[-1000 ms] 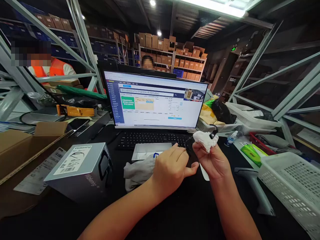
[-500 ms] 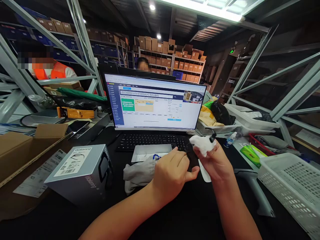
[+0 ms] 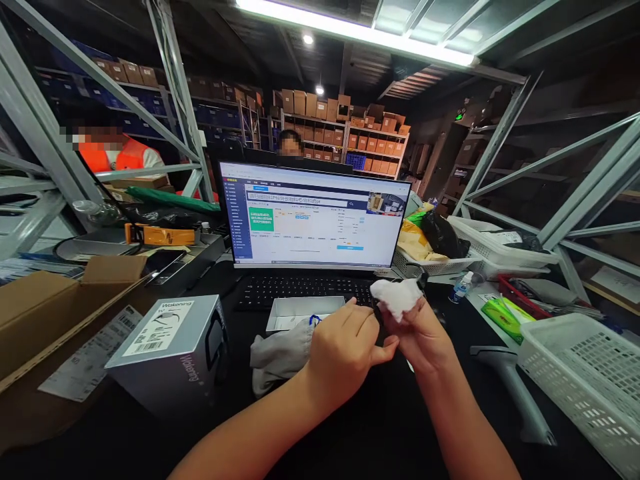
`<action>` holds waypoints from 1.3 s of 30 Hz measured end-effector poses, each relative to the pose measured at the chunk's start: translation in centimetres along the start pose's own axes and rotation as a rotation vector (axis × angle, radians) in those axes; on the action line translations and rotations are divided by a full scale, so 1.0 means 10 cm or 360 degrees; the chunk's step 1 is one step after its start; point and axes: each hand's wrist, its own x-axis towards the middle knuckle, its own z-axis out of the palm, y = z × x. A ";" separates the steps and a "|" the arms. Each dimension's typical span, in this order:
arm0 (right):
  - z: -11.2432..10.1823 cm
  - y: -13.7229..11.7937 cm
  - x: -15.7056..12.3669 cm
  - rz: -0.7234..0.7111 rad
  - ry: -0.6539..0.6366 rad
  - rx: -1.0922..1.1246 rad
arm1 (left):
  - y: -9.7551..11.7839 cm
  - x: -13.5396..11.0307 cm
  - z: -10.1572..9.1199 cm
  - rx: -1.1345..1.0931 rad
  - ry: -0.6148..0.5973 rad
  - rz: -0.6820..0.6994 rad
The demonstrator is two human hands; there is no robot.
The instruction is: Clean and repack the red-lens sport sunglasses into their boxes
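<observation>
Nearby, grey cloth crowds the left hand.

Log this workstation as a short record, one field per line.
Left hand: left hand with fingers curled; its grip is hidden
Right hand: right hand holds a white wad
Near left hand: grey pouch, shallow box behind it
Far left: Wakening box, open carton
Centre: lit monitor, keyboard in front
Right: handheld scanner, white basket
Background: person in orange vest, loaded shelves
</observation>
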 end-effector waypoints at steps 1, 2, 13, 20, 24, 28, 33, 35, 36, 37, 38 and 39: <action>0.01 -0.02 0.00 0.0012 0.0019 0.0088 | 0.00 0.00 0.01 -0.0002 -0.0013 0.0011; 0.01 -0.03 0.00 0.0019 0.0031 0.0165 | 0.00 -0.01 0.03 -0.0006 -0.0023 0.0020; -0.02 0.12 0.03 -0.0011 -0.0046 -0.0246 | -0.05 -0.01 0.00 -0.0003 -0.0051 -0.0050; -0.02 -0.15 0.07 0.0039 0.0022 0.0182 | -0.02 -0.01 0.05 -0.0149 -0.0068 0.0074; -0.04 -0.19 0.05 0.0087 0.0082 0.0185 | -0.04 -0.02 0.07 -0.0148 -0.0038 0.0063; -0.13 -0.09 0.12 0.0029 0.0429 0.0161 | -0.06 -0.04 0.05 -0.0211 0.0104 0.0035; -0.28 -0.08 0.26 -0.0135 0.0481 -0.0148 | -0.08 -0.01 -0.04 -0.0259 0.0222 -0.0055; -0.32 -0.13 0.24 -0.0282 0.0394 -0.0345 | -0.09 0.01 -0.07 -0.0232 0.0237 -0.0067; -0.33 -0.16 0.22 -0.0364 0.0362 -0.0471 | -0.10 0.02 -0.08 -0.0221 0.0240 -0.0071; -0.33 -0.19 0.18 -0.0443 0.0345 -0.0618 | -0.10 0.02 -0.09 -0.0208 0.0241 -0.0073; -0.33 -0.22 0.13 -0.0526 0.0344 -0.0778 | -0.11 0.03 -0.10 -0.0194 0.0238 -0.0075; -0.31 -0.25 0.07 -0.0621 0.0362 -0.0938 | -0.11 0.04 -0.11 -0.0175 0.0235 -0.0079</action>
